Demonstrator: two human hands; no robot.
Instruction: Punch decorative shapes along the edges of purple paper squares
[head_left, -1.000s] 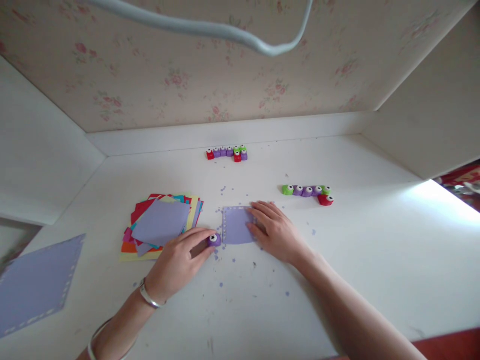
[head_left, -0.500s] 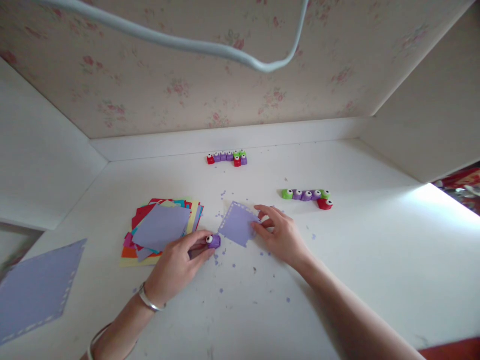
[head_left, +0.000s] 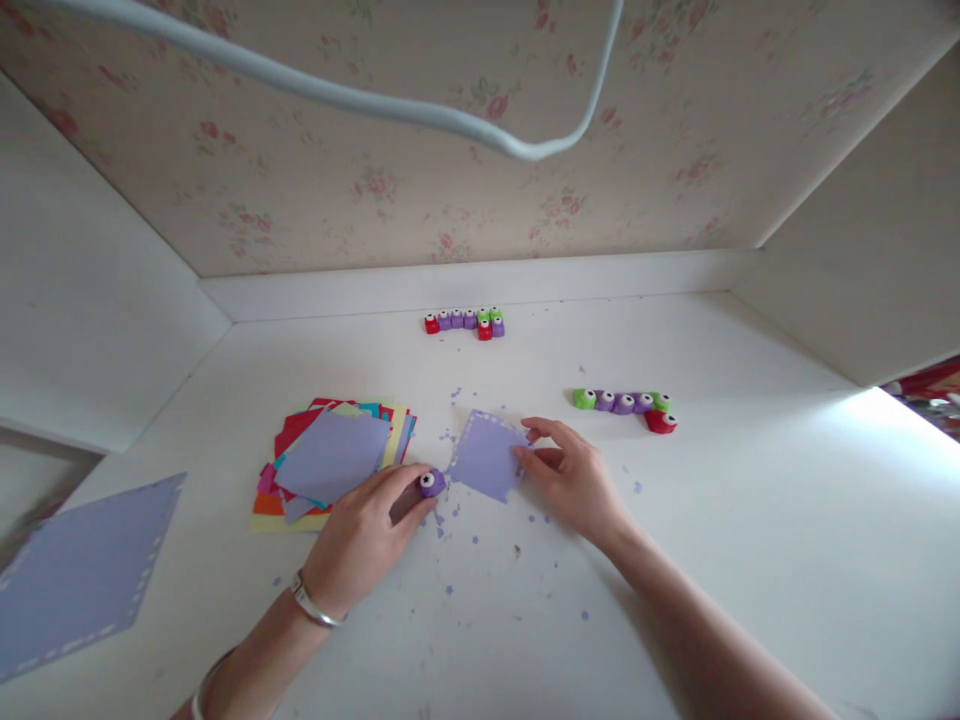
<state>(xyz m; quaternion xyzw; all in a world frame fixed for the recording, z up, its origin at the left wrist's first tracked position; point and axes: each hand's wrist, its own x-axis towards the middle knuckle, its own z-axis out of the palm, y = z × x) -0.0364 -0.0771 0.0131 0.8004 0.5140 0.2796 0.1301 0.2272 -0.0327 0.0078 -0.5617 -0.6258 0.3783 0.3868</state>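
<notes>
My left hand (head_left: 371,535) pinches a small purple paper punch (head_left: 430,484) with a white top between thumb and fingers. The punch sits at the left corner of a lilac paper square (head_left: 487,458). Punched holes run along that square's upper left edge, and small ones show near its right side. With thumb and fingertips, my right hand (head_left: 566,475) grips the square's right edge; its fingers partly cover that edge. Tiny lilac paper cut-outs (head_left: 441,525) lie scattered around the punch and the square.
A stack of coloured paper (head_left: 334,455) lies at the left, partly under my left hand. Beyond it is a larger lilac sheet (head_left: 90,575) with punched edges. Several punches (head_left: 457,320) line the back; another row (head_left: 624,402) stands to the right. A white cable (head_left: 420,112) hangs above.
The punch has turned in my left hand, so its white top now faces me more. The view has shifted slightly; my right hand keeps hold of the paper.
</notes>
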